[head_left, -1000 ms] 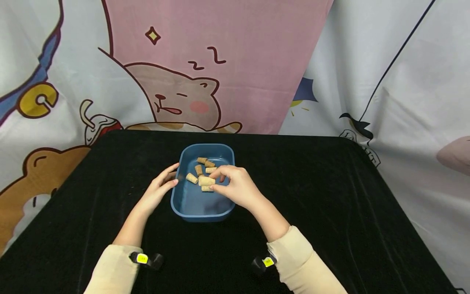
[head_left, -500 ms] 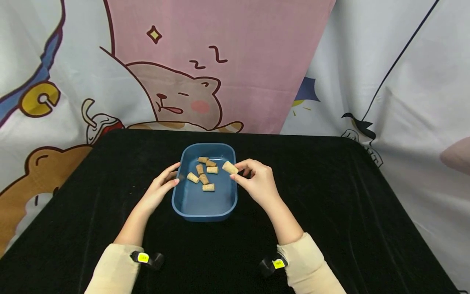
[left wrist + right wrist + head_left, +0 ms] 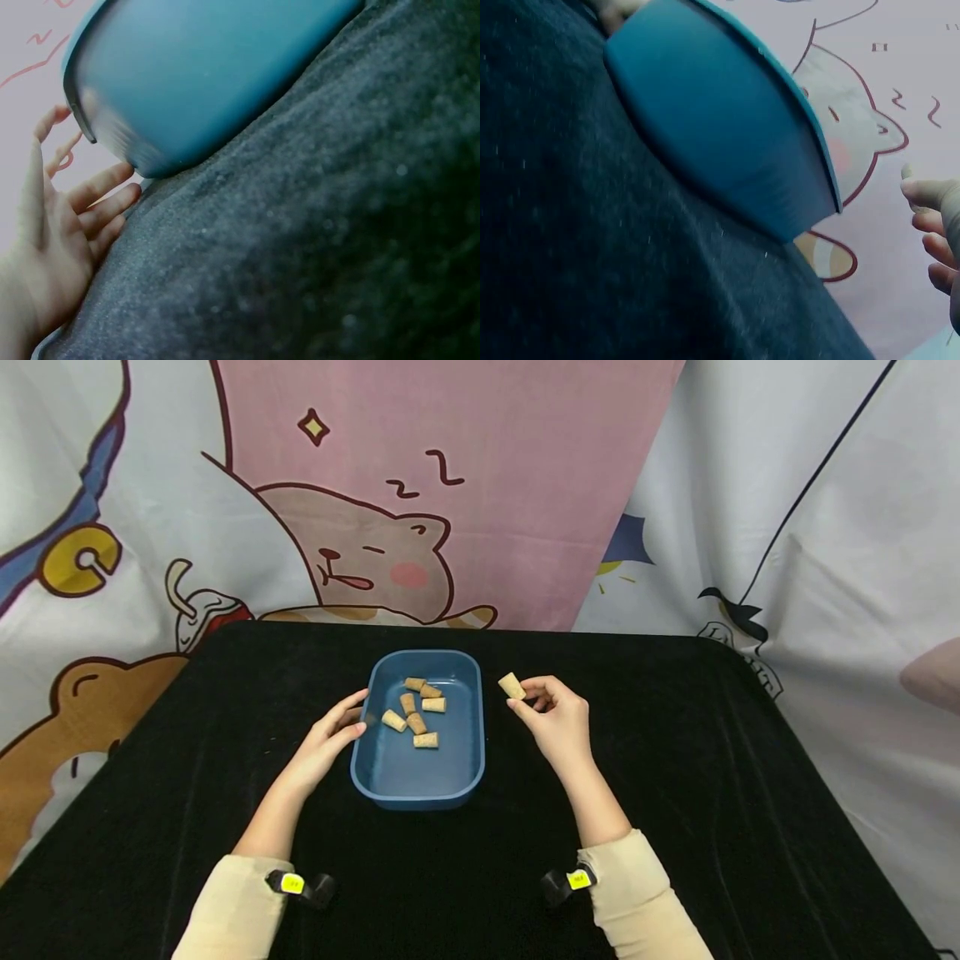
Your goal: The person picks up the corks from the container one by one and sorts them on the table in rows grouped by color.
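A blue rectangular tub [image 3: 418, 781] stands on the black cloth with several corks [image 3: 426, 740] lying loose in it, some pale and some browner. At its left wall rests my left hand [image 3: 318, 750], thumb and fingers spread along the side; the left wrist view shows the fingers [image 3: 105, 185] extended against the tub. My right hand [image 3: 561, 718] pinches a pale cork [image 3: 512, 686] between thumb and fingers, just right of the tub and above the cloth. In the right wrist view that cork is mostly hidden behind the thumb [image 3: 930, 191].
Black cloth [image 3: 675, 777] covers the table on all sides of the tub. Behind it hangs a printed curtain [image 3: 510, 485] with cartoon animals. Each sleeve cuff carries a small black camera, such as the left one [image 3: 321, 891].
My right hand has lifted the pale cork from among the others and carried it rightward over the tub's rim. The left hand has stayed at the tub's left side.
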